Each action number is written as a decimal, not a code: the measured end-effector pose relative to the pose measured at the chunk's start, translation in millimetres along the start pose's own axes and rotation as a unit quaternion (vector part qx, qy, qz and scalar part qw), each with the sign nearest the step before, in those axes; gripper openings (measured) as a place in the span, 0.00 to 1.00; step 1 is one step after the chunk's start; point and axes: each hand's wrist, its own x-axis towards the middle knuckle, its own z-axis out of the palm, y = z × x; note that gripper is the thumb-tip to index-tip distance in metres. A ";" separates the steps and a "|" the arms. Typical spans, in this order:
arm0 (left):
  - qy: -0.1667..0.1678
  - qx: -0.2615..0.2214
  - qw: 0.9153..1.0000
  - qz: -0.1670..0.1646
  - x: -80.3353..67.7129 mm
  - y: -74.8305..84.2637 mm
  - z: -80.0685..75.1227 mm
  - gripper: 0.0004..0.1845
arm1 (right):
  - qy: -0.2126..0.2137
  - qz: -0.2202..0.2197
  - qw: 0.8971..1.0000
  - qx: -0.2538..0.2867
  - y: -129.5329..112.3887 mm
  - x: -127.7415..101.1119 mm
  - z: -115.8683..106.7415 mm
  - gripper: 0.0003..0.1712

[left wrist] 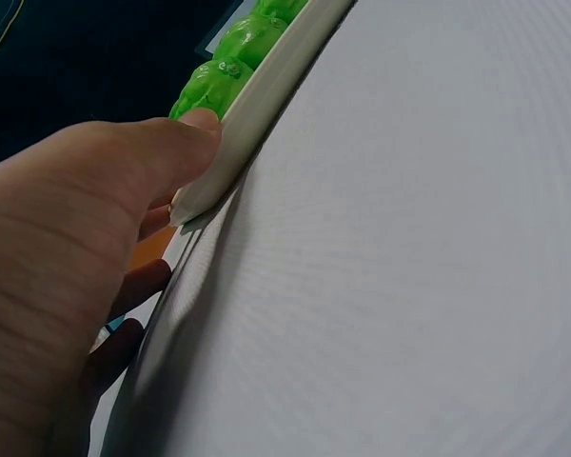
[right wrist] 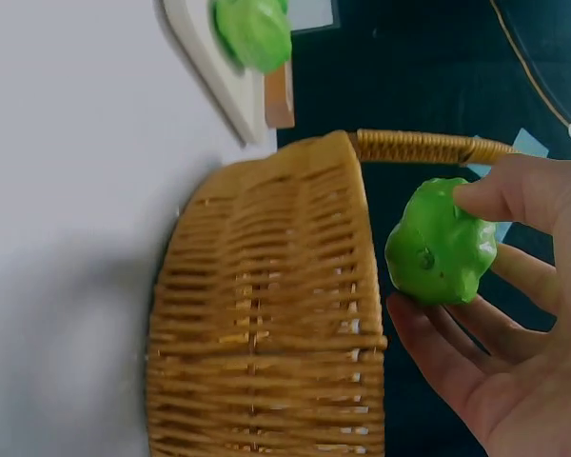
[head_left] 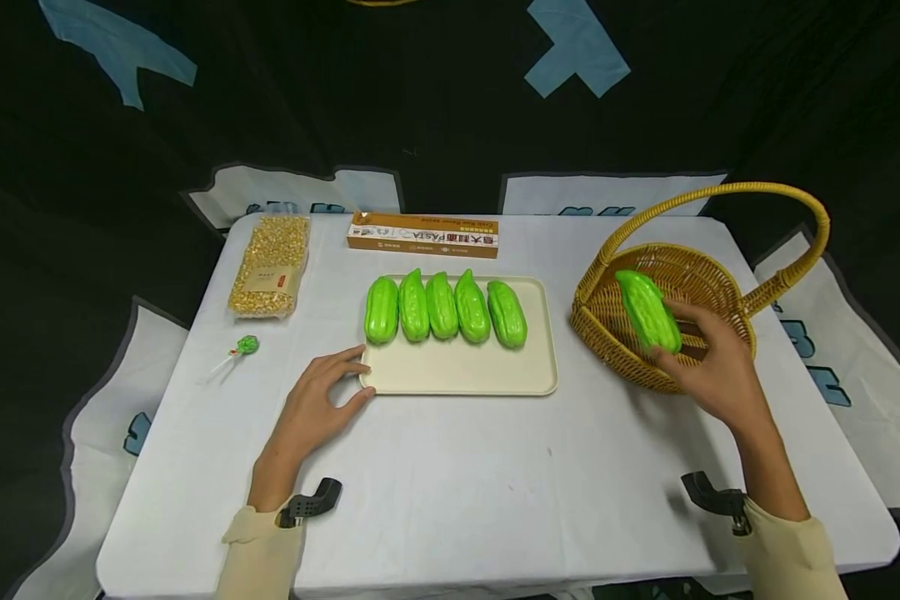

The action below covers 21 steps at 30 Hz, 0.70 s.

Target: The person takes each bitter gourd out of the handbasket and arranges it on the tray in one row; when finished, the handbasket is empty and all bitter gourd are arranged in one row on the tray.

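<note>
My right hand (head_left: 722, 367) holds a bright green, ridged bitter melon (head_left: 640, 305) between thumb and fingers, over the wicker basket (head_left: 598, 343). In the right wrist view the melon's bumpy end (right wrist: 436, 252) shows beside the basket rim. Several similar bitter melons (head_left: 442, 306) lie in a row along the far side of a cream tray (head_left: 457, 372). My left hand (head_left: 317, 408) touches the tray's near left corner, thumb at the front edge and fingers by the left side. In the left wrist view its thumb rests against the rim (left wrist: 243, 133).
A pasta box (head_left: 423, 236) lies behind the tray. To the left are a clear bag of yellow kernels (head_left: 273, 262) and a green-wrapped lollipop (head_left: 247, 345). The basket's tall handle (head_left: 757, 188) arches above it. A white cloth covers the table (head_left: 495, 492); dark drapes hang behind.
</note>
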 end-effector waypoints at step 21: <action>-0.001 0.000 1.000 0.001 1.4 1.0 -0.3 0.19 | 0.016 -0.030 0.998 0.051 -30.5 -16.0 34.5 0.42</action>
